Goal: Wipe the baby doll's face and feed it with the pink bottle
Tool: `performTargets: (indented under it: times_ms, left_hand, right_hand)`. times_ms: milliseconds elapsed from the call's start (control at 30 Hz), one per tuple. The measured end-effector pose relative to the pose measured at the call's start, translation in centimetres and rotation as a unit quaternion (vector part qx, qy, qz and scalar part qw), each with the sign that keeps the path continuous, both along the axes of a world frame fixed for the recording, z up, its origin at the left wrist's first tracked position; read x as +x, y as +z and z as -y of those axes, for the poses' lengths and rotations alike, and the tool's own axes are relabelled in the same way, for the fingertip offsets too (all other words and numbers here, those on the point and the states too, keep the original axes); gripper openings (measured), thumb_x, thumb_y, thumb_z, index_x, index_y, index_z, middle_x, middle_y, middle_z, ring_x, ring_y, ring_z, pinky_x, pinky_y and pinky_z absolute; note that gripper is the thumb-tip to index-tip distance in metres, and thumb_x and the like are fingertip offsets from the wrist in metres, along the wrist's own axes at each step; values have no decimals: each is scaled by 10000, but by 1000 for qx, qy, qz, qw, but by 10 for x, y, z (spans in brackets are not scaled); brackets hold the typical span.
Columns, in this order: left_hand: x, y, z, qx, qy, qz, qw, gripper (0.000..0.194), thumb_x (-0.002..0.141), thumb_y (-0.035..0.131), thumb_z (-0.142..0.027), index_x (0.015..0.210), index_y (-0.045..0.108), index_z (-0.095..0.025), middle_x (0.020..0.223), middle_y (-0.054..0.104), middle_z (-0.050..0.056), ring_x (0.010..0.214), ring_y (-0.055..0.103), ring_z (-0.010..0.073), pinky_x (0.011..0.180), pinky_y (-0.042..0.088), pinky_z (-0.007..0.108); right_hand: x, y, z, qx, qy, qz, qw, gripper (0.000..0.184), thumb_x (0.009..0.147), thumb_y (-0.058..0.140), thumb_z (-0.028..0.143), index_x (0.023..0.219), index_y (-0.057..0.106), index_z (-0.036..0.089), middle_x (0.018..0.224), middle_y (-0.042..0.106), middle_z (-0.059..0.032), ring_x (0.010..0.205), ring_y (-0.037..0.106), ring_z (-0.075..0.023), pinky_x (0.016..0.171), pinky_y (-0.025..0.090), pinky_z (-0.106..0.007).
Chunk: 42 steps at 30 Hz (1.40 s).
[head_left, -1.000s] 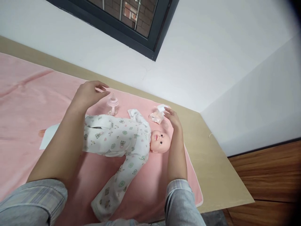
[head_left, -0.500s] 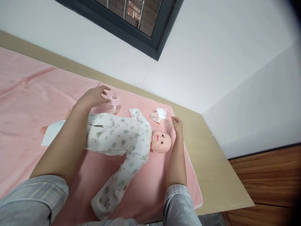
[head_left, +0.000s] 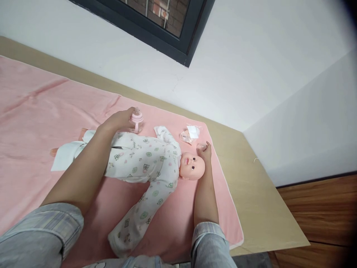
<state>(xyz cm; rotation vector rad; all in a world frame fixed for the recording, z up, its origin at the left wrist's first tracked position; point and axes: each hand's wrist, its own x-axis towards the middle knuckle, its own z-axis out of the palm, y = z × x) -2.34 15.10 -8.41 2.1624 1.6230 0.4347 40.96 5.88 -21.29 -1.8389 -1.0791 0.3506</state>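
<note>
A baby doll (head_left: 156, 163) in a white printed sleepsuit lies on a pink blanket (head_left: 41, 108), head to the right. My left hand (head_left: 119, 120) is wrapped round a small pink baby bottle (head_left: 136, 120) just beyond the doll's body. My right hand (head_left: 205, 152) rests beside the doll's head, fingers closed on a small clear cap (head_left: 201, 146). A crumpled clear wrapper with a white label (head_left: 190, 134) lies a little beyond that hand.
The blanket covers a light wooden table (head_left: 259, 208) set against a white wall, with a dark-framed window (head_left: 156, 26) above. Wooden floor (head_left: 329, 223) shows at the right. A white cloth (head_left: 65, 158) lies under the doll's legs.
My left hand came down and closed round the pink bottle. My right hand left the wrapper, drew back toward the doll's head and closed on the small clear cap.
</note>
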Motion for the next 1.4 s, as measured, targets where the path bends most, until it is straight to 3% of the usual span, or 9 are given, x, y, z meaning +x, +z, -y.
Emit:
performTargets:
  times_ms: [133,267,433,533,667,800,900,1100,1400]
  left_hand:
    - [2,1,1,47,12,-6,999,591,773,650,-341,1295,467,-131,1150,657,138,999,615,324,817,470,375]
    - [2,6,4,105,24,59,992,550,847,592,-323,1333,421,-129,1222,614,97,1005,614,240,863,490,343]
    - [11,20,16,119,-58,321,938,629,773,718,-276,1330,467,-128,1275,593,93,1102,594,218,946,510,325]
    - [28,29,31,99,-88,366,921,672,758,710,-223,1369,445,-134,1248,615,92,1086,607,213,981,505,352]
    - [55,37,55,111,-126,363,917,687,716,694,-215,1358,456,-154,1258,613,82,1126,611,218,1027,481,344]
    - [77,42,83,143,-149,286,936,564,706,674,-258,1250,536,-208,1279,624,41,1174,597,248,1021,475,340]
    - [88,44,101,153,-152,220,951,543,708,665,-296,1226,517,-226,1257,635,43,1159,604,281,954,497,367]
    - [99,44,118,164,-159,151,962,462,737,625,-308,1182,526,-236,1210,655,37,1049,646,293,812,511,364]
    - [97,47,121,181,-140,168,959,505,743,616,-335,1235,543,-243,1253,645,37,1108,630,288,877,505,365]
  right_hand:
    - [-2,3,4,-15,-11,-22,1000,835,643,672,300,1420,395,168,1326,564,-124,1154,586,-230,1048,462,-358]
    - [-9,15,10,4,-24,-62,998,814,686,670,346,1425,380,168,1338,549,-138,1137,604,-207,1012,481,-323]
    - [-17,51,18,57,-6,-116,992,748,723,668,399,1376,412,140,1273,597,-151,1123,615,-204,1002,485,-333]
    - [-28,81,22,107,56,-128,984,690,717,685,409,1310,461,137,1262,614,-144,1122,621,-198,1010,484,-323]
    - [-56,123,33,182,153,-143,961,713,709,713,435,1314,429,187,1317,582,-133,1166,608,-201,1025,489,-335]
    - [-98,161,57,253,236,-123,930,717,754,713,472,1360,401,251,1371,535,-97,1275,537,-225,1094,450,-398]
    - [-129,178,75,244,265,-109,926,778,762,719,506,1419,351,310,1427,477,-77,1341,472,-250,1125,418,-453]
    - [-158,177,80,228,295,-49,927,661,810,686,478,1394,406,348,1451,435,-33,1356,444,-224,1130,418,-431]
    - [-162,166,73,189,316,-41,929,657,826,669,494,1407,401,343,1456,432,-37,1335,457,-214,1097,453,-423]
